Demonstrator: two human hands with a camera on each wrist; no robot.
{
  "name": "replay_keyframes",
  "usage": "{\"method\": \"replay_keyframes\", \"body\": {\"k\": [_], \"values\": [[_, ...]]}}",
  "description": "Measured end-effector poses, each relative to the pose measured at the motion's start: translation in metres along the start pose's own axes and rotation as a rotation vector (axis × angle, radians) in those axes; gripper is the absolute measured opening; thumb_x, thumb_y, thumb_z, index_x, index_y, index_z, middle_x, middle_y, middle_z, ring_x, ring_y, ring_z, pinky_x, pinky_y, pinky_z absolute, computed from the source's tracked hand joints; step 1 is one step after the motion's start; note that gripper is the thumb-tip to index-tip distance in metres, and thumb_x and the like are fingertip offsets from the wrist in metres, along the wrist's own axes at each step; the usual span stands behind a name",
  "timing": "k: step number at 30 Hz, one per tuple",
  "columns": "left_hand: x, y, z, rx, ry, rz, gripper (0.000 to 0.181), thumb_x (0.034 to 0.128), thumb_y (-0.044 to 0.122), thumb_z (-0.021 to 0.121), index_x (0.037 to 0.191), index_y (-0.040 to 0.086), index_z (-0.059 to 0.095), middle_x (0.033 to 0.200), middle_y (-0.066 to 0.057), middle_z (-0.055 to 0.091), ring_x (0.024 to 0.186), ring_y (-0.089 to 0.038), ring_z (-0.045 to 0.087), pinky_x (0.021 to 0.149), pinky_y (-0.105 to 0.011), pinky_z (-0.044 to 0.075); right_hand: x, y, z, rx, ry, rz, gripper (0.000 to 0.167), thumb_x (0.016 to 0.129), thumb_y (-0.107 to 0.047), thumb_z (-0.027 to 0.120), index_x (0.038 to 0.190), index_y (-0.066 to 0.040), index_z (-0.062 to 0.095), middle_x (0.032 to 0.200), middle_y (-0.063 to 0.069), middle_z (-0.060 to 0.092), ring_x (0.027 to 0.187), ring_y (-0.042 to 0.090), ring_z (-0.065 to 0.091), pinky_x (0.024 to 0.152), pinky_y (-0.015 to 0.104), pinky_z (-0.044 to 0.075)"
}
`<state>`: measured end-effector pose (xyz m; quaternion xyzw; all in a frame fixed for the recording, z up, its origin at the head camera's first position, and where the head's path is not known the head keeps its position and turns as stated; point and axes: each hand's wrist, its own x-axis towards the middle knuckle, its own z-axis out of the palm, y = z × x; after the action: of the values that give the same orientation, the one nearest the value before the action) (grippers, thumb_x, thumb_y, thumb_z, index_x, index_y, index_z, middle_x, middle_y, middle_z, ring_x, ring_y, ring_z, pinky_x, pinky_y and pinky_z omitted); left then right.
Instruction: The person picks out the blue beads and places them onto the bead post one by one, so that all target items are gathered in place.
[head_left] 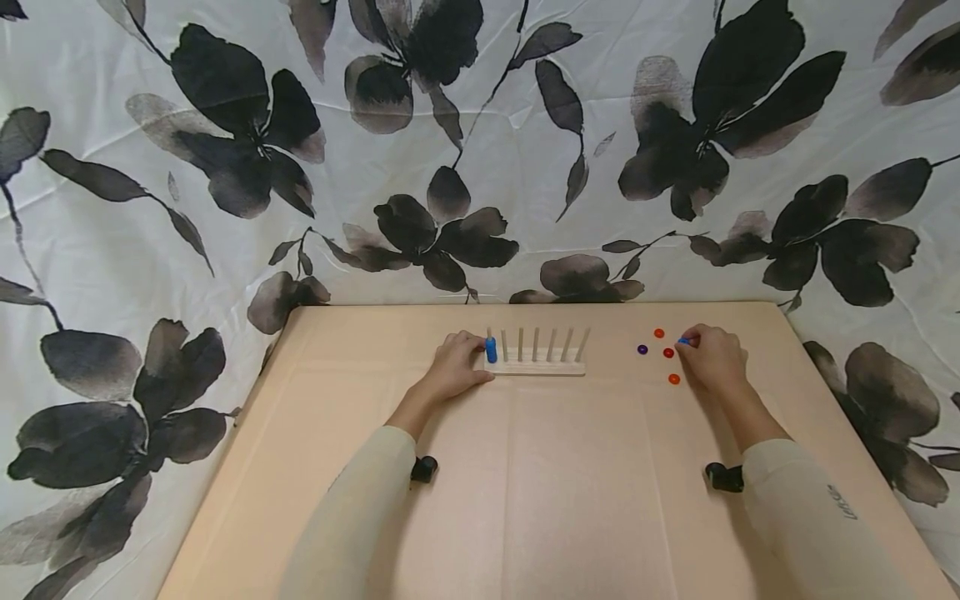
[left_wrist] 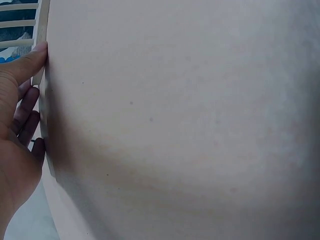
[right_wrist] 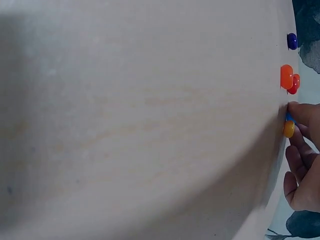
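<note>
At the left end of a wooden peg rack (head_left: pixel 536 369), my left hand (head_left: pixel 453 367) grips the base. Its thumb (left_wrist: pixel 37 52) lies on the base's front edge in the left wrist view. Blue beads (head_left: pixel 491 350) are stacked on the leftmost peg, beside my fingers; the other pegs are bare. Over to the right, my right hand (head_left: pixel 712 358) pinches a blue bead (head_left: pixel 683 341) between thumb and finger, close to the tabletop. A yellow bead (right_wrist: pixel 289 129) shows right by that blue bead in the right wrist view; the head view hides it behind the hand.
Left of my right hand lie loose beads: a purple bead (head_left: pixel 642 350), a red bead (head_left: pixel 668 353) and two orange beads (head_left: pixel 674 379). The light wooden table (head_left: pixel 570 483) ends just behind the rack, where a floral cloth (head_left: pixel 525 150) hangs.
</note>
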<state>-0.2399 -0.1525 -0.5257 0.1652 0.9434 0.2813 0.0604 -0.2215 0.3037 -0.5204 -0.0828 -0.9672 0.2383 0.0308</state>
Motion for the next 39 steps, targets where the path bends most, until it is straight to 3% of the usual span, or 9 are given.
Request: {"method": "replay_keyframes", "body": {"k": [17,30,39], "values": [[-0.007,0.001,0.004,0.007,0.008,0.004,0.063,0.0861,0.032,0.085,0.139,0.006,0.061,0.135,-0.009,0.059,0.132,-0.029,0.046,0.113,-0.049,0.036,-0.009,0.002,-0.006,0.021,0.049,-0.060,0.029,0.101,-0.024,0.067,0.114,0.001,0.062,0.107,0.026,0.065,0.106,0.046,0.048,0.084,0.061,0.033],[-0.009,-0.001,0.005,0.013,0.011,0.017,0.063,0.0862,0.032,0.085,0.138,0.006,0.062,0.134,-0.009,0.059,0.132,-0.030,0.046,0.112,-0.050,0.036,-0.018,-0.026,-0.022,0.061,0.061,-0.158,0.027,0.103,-0.022,0.063,0.119,0.000,0.061,0.112,0.023,0.067,0.110,0.044,0.048,0.094,0.062,0.036],[-0.009,-0.001,0.005,0.023,0.019,0.021,0.061,0.0855,0.032,0.086,0.137,0.007,0.063,0.134,-0.009,0.059,0.132,-0.030,0.047,0.112,-0.050,0.037,-0.015,-0.053,-0.030,0.118,0.098,-0.302,0.022,0.099,-0.015,0.070,0.114,0.001,0.067,0.106,0.022,0.070,0.106,0.041,0.054,0.094,0.057,0.041]]}}
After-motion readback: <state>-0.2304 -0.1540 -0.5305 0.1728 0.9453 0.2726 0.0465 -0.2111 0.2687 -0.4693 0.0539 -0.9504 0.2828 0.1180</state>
